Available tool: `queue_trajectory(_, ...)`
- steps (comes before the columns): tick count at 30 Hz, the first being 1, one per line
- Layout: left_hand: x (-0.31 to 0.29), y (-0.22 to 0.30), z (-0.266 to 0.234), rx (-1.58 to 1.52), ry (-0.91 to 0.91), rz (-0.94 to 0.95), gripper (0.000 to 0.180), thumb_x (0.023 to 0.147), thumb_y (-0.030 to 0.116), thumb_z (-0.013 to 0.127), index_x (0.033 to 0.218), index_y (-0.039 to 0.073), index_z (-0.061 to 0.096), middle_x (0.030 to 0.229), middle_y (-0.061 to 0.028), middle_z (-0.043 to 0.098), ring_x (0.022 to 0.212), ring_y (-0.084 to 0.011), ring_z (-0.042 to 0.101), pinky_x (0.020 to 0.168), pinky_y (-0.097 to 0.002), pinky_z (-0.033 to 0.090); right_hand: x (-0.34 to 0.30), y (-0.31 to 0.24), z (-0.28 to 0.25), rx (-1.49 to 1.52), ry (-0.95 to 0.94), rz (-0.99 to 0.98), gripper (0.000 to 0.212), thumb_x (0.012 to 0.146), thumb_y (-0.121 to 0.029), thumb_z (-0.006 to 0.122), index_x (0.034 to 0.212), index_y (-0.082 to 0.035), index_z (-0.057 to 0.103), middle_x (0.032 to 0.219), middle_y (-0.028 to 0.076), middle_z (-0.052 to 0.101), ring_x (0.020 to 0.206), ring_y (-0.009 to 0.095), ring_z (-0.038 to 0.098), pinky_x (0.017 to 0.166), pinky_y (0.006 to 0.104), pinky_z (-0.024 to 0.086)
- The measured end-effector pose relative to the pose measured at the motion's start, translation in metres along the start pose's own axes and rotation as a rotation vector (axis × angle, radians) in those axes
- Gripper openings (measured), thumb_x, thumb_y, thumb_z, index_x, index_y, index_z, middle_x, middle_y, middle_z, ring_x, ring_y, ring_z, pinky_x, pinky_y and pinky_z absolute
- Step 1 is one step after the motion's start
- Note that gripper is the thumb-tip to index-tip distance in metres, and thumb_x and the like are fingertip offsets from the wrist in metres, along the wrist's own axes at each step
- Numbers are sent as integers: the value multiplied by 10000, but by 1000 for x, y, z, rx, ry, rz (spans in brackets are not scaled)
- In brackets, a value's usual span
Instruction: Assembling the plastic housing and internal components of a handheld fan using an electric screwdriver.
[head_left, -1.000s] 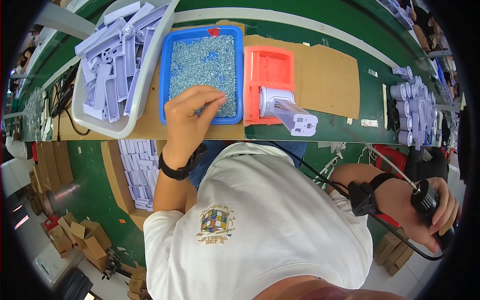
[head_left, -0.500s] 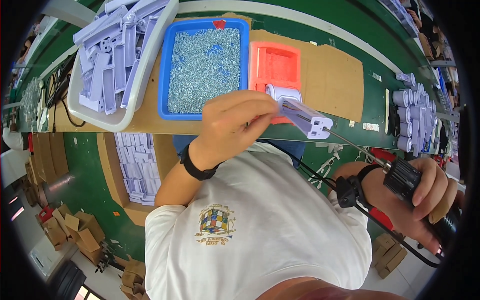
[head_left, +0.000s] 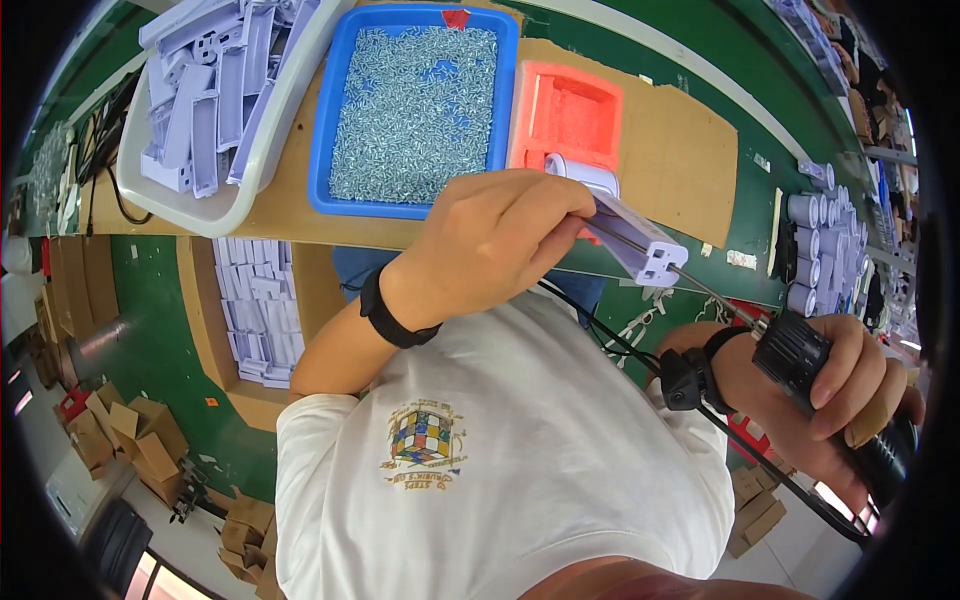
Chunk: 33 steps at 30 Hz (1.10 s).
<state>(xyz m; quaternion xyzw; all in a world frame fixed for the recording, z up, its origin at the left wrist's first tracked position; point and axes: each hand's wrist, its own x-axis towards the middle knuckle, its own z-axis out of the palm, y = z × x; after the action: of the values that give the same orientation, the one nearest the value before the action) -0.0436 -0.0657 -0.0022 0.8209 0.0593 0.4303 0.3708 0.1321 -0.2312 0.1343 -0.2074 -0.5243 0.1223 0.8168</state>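
Note:
My left hand (head_left: pixel 500 225) is closed in a pinch beside the open side of a white plastic housing (head_left: pixel 655 258). Whatever sits between its fingertips is hidden. The housing is long and channel-shaped, with a round cylindrical end (head_left: pixel 585 176) resting against a red block (head_left: pixel 570 115) with a square recess. My right hand (head_left: pixel 850 390) is wrapped around a black electric screwdriver (head_left: pixel 790 352). Its long thin bit (head_left: pixel 712 292) enters through the housing's near end wall and runs inside toward my left fingertips. The bit's tip cannot be seen.
Left of the red block stands a blue tray (head_left: pixel 318 150) full of small screws. Farther left, a white bin (head_left: pixel 225 215) holds more housings. A cardboard box (head_left: pixel 205 330) of white parts is below the table edge. Several white cylindrical parts (head_left: pixel 805 240) are stacked at the right.
The view has shifted slightly. Less of the bit shows outside the housing, so the screwdriver is closer to its end wall. My left hand still pinches beside the housing.

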Motion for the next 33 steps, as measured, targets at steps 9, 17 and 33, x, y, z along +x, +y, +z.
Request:
queue_trajectory(9,3,4,-2,59,-68,15,270,717,-8,731,960,62,634,746,-68,645,647,-259,662,550,-346,534,0,-3,4,-59,-47,27,696,774,-630,788,1154,-90,566,715,-46,566,524,58,565,495,204,464)
queue_trajectory(17,8,9,-5,137,-147,70,261,735,-29,766,957,36,644,780,-79,673,651,-251,665,556,-334,530,0,-1,10,-87,-197,70,649,791,-639,769,1125,-112,593,761,-29,581,539,70,582,526,206,485)
queue_trajectory(33,3,3,-13,127,-147,55,377,701,34,798,1059,43,681,1013,-86,707,813,-287,682,696,-373,566,-6,-1,22,-253,-278,101,265,882,-170,760,810,-93,517,870,-9,634,653,126,654,627,252,550)
